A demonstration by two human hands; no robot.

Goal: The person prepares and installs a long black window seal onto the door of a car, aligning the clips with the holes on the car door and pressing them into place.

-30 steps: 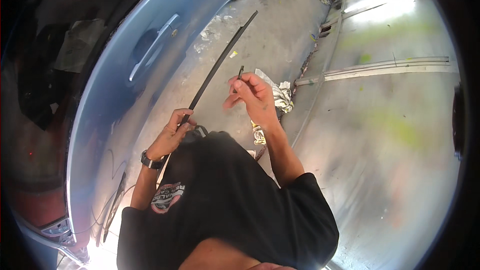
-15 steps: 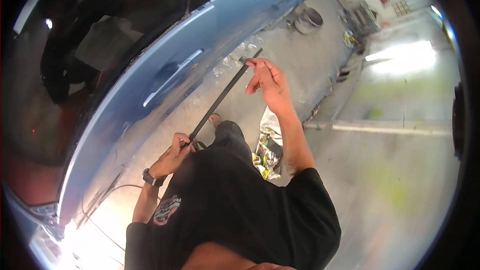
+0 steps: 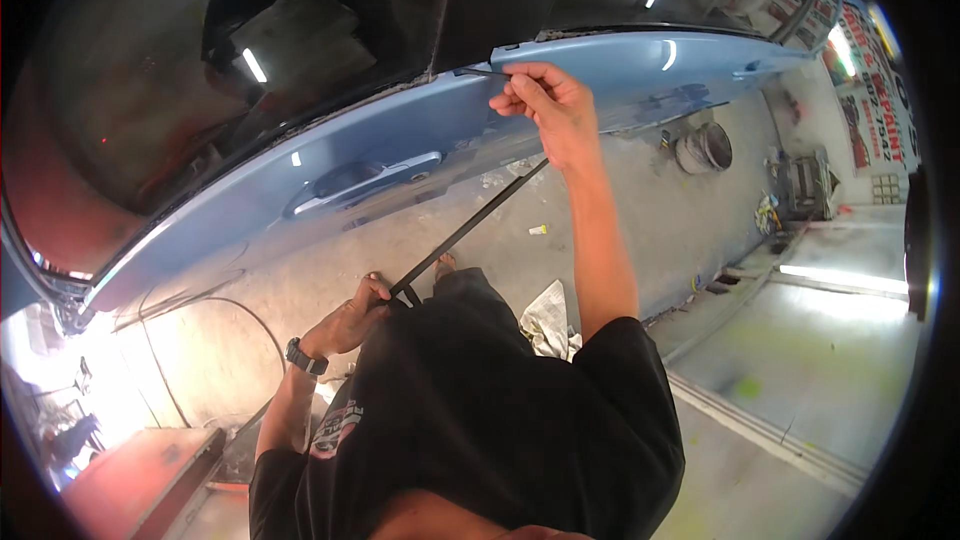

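Observation:
My left hand [image 3: 348, 322], with a watch on its wrist, is closed around the lower end of a long, narrow black trim strip [image 3: 470, 223]. The strip slants up and right in front of the car, and its far end passes behind my right forearm. At the top edge of the light blue car door [image 3: 370, 140], my right hand [image 3: 550, 105] pinches a thin dark piece [image 3: 485, 72] between thumb and forefinger. That piece lies against the edge below the dark window glass; whether it touches cannot be made out. My other right fingers are curled.
A grey bucket [image 3: 705, 148] stands on the floor beyond the door. Crumpled paper [image 3: 548, 322] lies by my legs. A black cable [image 3: 265, 325] loops over the floor at left, near a red panel [image 3: 130, 480]. A paint-spotted wall [image 3: 760, 380] runs along the right.
My right hand has left the strip and risen to the door's top edge with a thin dark piece. My left hand still holds the strip. The view has turned, showing more of the car.

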